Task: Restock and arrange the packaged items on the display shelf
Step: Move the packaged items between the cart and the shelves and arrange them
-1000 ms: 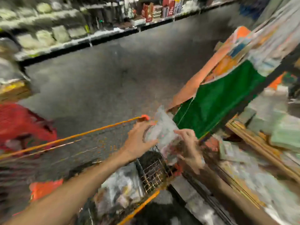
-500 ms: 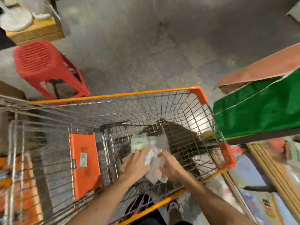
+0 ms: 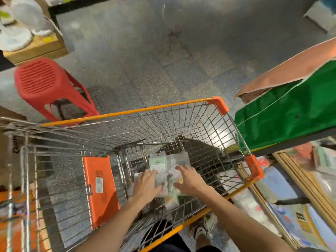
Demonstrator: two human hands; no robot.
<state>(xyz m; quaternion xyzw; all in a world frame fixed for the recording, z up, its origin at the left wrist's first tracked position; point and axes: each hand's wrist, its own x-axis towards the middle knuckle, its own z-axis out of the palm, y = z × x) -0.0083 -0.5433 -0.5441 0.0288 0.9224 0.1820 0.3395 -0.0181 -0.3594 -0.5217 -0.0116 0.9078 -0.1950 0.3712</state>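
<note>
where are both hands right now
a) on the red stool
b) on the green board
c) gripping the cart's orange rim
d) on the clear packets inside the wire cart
d: the left hand and the right hand are both down on the clear packets inside the wire cart, away from its orange rim.

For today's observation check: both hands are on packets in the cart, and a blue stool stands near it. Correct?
No: the head view shows the stool is red. The left hand and right hand are on packets in the cart.
</note>
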